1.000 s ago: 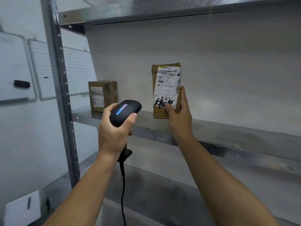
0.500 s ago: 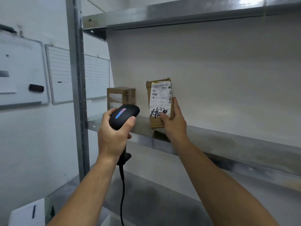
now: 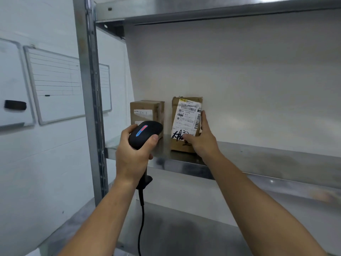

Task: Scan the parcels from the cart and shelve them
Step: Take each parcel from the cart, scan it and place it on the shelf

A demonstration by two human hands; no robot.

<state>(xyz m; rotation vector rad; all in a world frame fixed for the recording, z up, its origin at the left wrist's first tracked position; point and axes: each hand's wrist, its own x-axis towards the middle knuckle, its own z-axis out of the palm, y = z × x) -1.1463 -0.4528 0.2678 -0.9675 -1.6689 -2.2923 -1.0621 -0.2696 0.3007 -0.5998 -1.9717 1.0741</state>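
A brown cardboard parcel [image 3: 185, 124] with a white shipping label and black handwriting stands upright on the metal shelf [image 3: 258, 156]. My right hand [image 3: 201, 139] grips its lower right side, thumb on the label, fingers along the right edge. My left hand [image 3: 132, 154] holds a black barcode scanner [image 3: 145, 133] by its handle, its head raised in front of the shelf. A second brown parcel [image 3: 146, 112] stands upright just left of the first, partly hidden by the scanner.
A steel upright post [image 3: 90, 100] bounds the shelf on the left. Another shelf [image 3: 203, 13] runs above and a lower one [image 3: 184, 230] lies beneath. Two whiteboards [image 3: 55, 84] hang on the left wall. The scanner's cable [image 3: 141, 224] hangs down.
The held parcel has moved left and back along the shelf until it stands close beside the other parcel. The scanner hand has kept roughly its place before the shelf.
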